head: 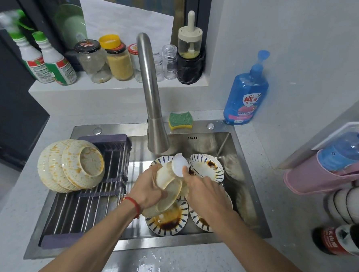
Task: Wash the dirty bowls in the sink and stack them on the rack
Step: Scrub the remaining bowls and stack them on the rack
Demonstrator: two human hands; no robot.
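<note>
My left hand [145, 190] grips a cream speckled bowl [169, 189] over the sink [249, 194], right under the faucet [156, 133]. My right hand [200, 189] touches the bowl's far side, its fingers against a small white round thing [179, 165] at the bowl's base. Below my hands lie blue-striped bowls with dark sauce: one at the front [169, 222], one front right [200, 220], one at the back right [206, 167]. Three cream speckled bowls [71, 165] lie nested on their sides on the rack [88, 204] over the sink's left half.
A green and yellow sponge [180, 120] lies on the sink's back rim, a blue soap bottle [245, 94] to its right. Jars and spray bottles line the ledge [116, 87] behind. At right stand a pink holder with a bottle [344, 163] and stacked bowls [353, 205]. Water wets the front counter [146, 268].
</note>
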